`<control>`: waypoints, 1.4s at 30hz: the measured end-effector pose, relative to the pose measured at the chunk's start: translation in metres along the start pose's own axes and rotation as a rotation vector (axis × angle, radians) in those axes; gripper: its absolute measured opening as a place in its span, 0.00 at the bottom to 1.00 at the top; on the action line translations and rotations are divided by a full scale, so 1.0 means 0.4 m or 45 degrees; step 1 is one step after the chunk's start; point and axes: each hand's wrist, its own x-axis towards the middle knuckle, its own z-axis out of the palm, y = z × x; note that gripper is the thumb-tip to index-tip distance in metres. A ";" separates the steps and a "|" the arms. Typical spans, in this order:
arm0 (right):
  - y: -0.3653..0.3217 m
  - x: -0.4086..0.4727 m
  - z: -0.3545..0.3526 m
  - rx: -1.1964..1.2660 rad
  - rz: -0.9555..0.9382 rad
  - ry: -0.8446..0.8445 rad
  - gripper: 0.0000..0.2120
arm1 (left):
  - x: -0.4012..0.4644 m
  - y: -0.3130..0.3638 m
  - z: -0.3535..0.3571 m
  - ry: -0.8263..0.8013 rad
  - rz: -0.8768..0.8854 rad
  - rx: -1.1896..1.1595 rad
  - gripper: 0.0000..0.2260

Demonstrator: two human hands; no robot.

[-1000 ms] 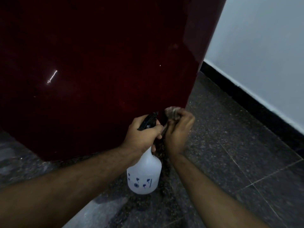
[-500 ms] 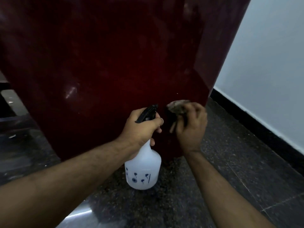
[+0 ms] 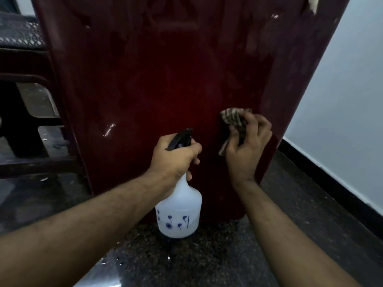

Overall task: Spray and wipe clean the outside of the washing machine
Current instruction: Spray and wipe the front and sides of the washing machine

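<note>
You are mid-job: your left hand (image 3: 176,156) grips the spray bottle (image 3: 179,212), your right hand (image 3: 246,146) presses the cloth (image 3: 234,119) low on the washing machine (image 3: 165,79) ahead. Smears higher up, far right, suggest wiping remains.

Striped cloth (image 3: 234,119) pressed against glossy maroon washing machine (image 3: 165,79).

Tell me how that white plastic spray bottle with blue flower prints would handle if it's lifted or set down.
The white plastic spray bottle looks translucent and thin-walled, so probably light. Its broad round base suggests it stands steadily, while the narrow neck gives the left hand an easy grip.
</note>
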 end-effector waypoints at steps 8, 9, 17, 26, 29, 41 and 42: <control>-0.039 0.091 0.000 -0.134 -0.526 -0.180 0.18 | 0.004 0.131 -0.051 0.016 0.084 -0.071 0.02; -0.053 0.119 -0.004 -0.084 -0.456 -0.115 0.18 | 0.004 0.156 -0.056 0.001 0.096 -0.072 0.02; -0.197 0.307 0.009 0.001 -0.585 0.001 0.21 | -0.003 0.379 0.012 -0.118 0.375 -0.134 0.03; -0.152 0.584 -0.193 0.062 -0.067 0.398 0.20 | 0.003 0.507 0.245 -0.334 0.334 -0.212 0.03; -0.129 0.617 -0.211 0.297 0.122 0.532 0.17 | 0.027 0.536 0.309 -0.329 0.333 -0.148 0.05; -0.127 0.597 -0.103 0.361 0.021 0.560 0.16 | 0.093 0.585 0.335 -0.251 0.351 0.005 0.03; -0.113 0.586 -0.095 0.319 -0.026 0.548 0.16 | 0.096 0.591 0.331 -0.248 0.356 0.008 0.03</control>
